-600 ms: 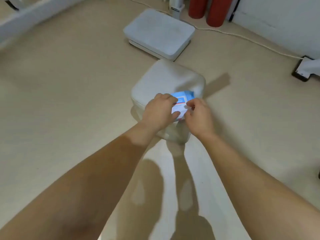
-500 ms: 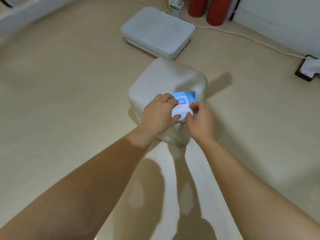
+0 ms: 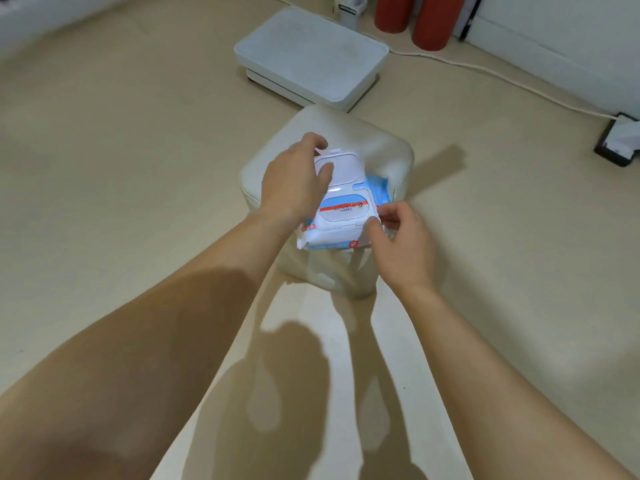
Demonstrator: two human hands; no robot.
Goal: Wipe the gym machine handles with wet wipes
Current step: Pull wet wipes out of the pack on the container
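Through the head camera I look down on a pack of wet wipes [image 3: 341,233], blue and white, lying flat on a white cushioned stool [image 3: 381,147] that stands on the beige floor [image 3: 121,168]. The pack's white flip lid [image 3: 343,168] stands swung up and back on its hinge. This bares the white plate beneath it, with an oval recess crossed by a red-orange stripe.

My left hand [image 3: 294,188] comes over the pack from the left. Its grip is closed on the raised lid, with one finger [image 3: 316,140] hooked over the lid's far edge and another pressed against its inner face. My right hand [image 3: 401,244] sits at the pack's right end, and its grip pinches the wrapper there between the thumb [image 3: 373,227] and curled fingers. Both forearms reach in from the bottom of the view and throw shadows on the floor.

Beyond the stool, just behind it, a flat white box [image 3: 311,57] with rounded corners rests on the floor. Farther back stand two red cylinders [image 3: 429,26] near the wall. A white cable [image 3: 485,72] runs along the floor to a black object [image 3: 614,152] at the right edge, too cropped for me to identify.
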